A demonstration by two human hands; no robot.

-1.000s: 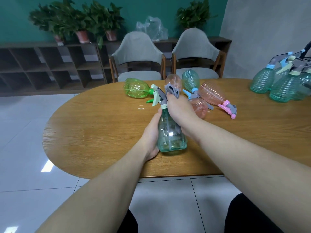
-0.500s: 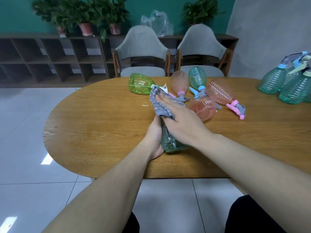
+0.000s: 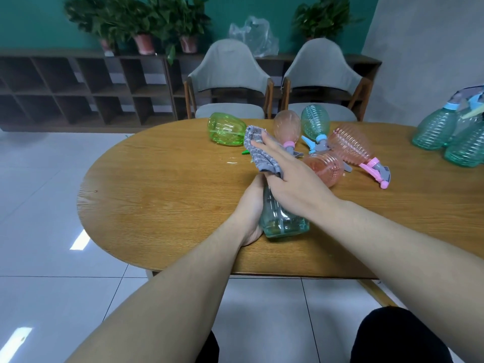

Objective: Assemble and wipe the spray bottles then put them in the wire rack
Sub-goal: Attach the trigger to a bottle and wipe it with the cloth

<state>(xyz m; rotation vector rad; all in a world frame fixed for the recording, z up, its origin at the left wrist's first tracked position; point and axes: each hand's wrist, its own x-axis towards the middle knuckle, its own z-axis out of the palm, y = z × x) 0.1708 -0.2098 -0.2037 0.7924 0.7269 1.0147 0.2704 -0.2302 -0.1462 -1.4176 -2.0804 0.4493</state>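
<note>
Near the surface (image 3: 162, 205) edge, left hand (image 3: 251, 205) gripping upright teal bottle (image 3: 281, 221); right hand (image 3: 290, 176), fingers straight, now pressing grey cloth (image 3: 258, 150) over its sprayer; assembly done, wiping begun; unwiped bottles (image 3: 348, 146) beyond.

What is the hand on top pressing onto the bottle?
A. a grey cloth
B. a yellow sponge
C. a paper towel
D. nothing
A: the right hand lays a grey cloth over the top of the teal bottle, which the left hand holds upright on the table.

Bottle's spray head (image 3: 259, 153) under cloth (image 3: 258, 150)
</note>
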